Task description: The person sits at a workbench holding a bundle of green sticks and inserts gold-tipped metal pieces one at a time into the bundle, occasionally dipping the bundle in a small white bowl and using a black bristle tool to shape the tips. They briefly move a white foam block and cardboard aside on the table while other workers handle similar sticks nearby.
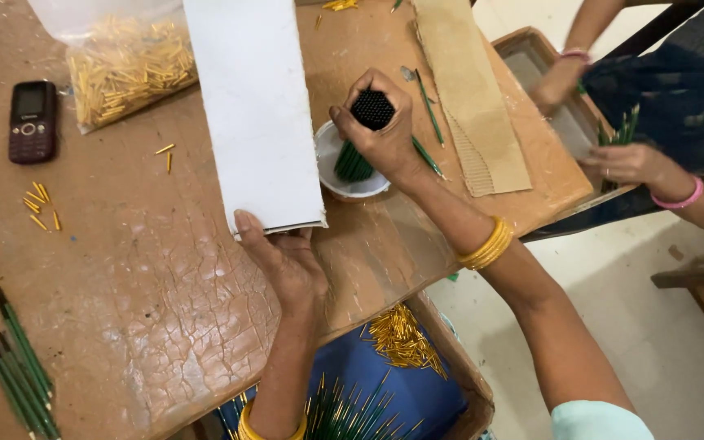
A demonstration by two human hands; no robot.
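While the left hand grips the near end of a long white flat box, thumb on top and fingers clamped under its edge, the right hand closes its fingers round a tight bundle of thin green sticks with dark round ends facing up. Bundle stands nearly upright, tilted a bit, lower ends inside a small white round bowl just right of the box. Box is smooth, rectangular, lies lengthwise from near to far on the brown surface, which is worn and cracked. Both wrists carry yellow bangles.

Far left: clear plastic bag full of short gold metal caps, and left of it a small dark phone. A few loose gold caps scattered near the phone. Near left: several green sticks with dark tips lying on the surface. Right of the bowl: strip of corrugated cardboard, ridged, tan, with a couple of single green sticks beside it.

Below the near edge: open carton with blue lining, a heap of gold caps and more green sticks inside.

Far right: another person's two hands, pink bangles, over a shallow tray, one holding green sticks.
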